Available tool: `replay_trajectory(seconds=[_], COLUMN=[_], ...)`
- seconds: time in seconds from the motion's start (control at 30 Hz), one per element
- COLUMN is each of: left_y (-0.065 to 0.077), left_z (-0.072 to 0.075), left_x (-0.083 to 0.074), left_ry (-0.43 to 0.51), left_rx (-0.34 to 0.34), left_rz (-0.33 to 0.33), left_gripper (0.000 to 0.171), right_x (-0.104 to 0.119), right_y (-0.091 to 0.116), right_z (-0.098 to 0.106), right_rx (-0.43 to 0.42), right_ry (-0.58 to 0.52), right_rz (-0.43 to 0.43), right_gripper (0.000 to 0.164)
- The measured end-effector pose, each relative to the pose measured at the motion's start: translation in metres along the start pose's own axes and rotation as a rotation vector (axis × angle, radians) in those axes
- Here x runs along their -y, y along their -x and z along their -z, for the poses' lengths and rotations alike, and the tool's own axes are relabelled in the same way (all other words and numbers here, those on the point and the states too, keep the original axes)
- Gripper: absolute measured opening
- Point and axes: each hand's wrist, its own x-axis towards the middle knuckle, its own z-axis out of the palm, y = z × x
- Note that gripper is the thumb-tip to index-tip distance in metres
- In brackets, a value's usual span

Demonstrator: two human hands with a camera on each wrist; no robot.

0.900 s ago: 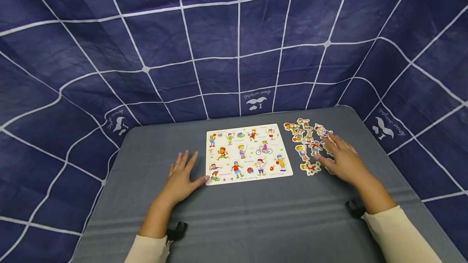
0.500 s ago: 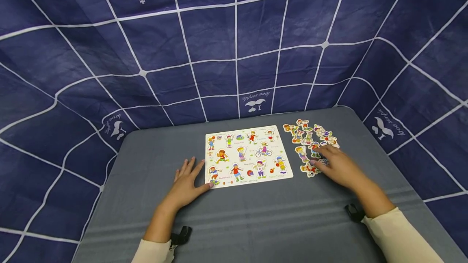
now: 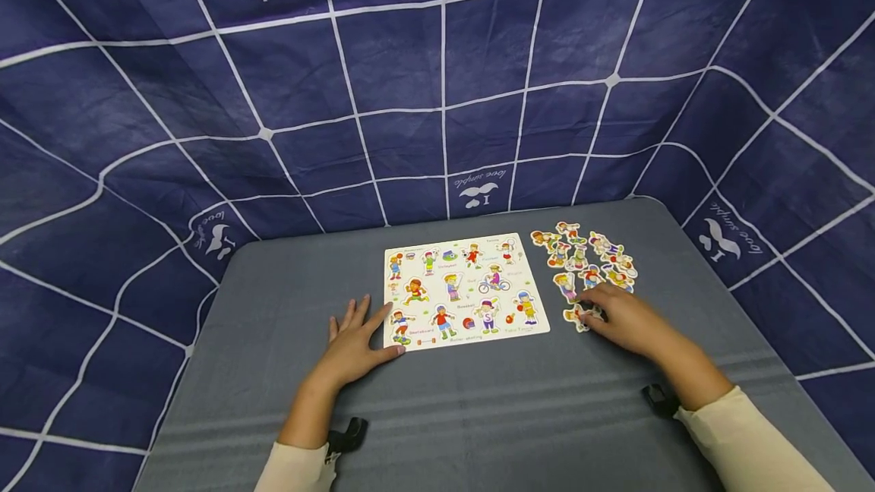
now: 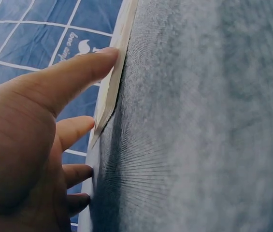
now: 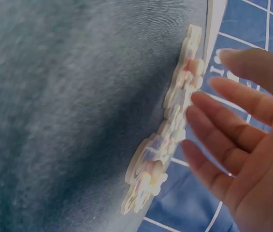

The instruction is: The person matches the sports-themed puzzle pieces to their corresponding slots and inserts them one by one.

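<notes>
Head view: I see left hand (image 3: 350, 351) splayed, touching board's (image 3: 470, 289) near-left corner; right hand (image 3: 627, 319) loosely spread over pieces (image 3: 591, 276).

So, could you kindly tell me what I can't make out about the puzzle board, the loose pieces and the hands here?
Head view: part of the lowest loose piece, hidden by the right hand.
Head view: some captions on the board, too small to read.
Left wrist view: the board's printed face, seen edge-on.
Right wrist view: the faces of the loose pieces, blurred and nearly side-on.
</notes>
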Motion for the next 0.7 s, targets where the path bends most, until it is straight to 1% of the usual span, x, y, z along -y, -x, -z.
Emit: replay_trajectory(seconds=[0.13, 0.3, 0.7], left_y=[-0.0007, -0.0013, -0.0013], left_z=[-0.0008, -0.0015, -0.0052], left_x=[-0.0012, -0.0005, 0.0065], left_ry=[0.001, -0.011, -0.029], left_rx=[0.002, 0.013, 0.006], left_rz=[0.002, 0.005, -0.008], left_gripper=[0.091, 0.092, 0.093], right_x=[0.0010, 0.0026, 0.0009], right_y=[0.0014, 0.0013, -0.0030], right_z=[-0.0010, -0.0022, -0.0072], right_rx=[0.021, 0.005, -0.007], right_ry=[-0.002, 0.003, 0.015], right_rz=[-0.001, 0.018, 0.040], right_gripper=[0.023, 0.018, 0.017])
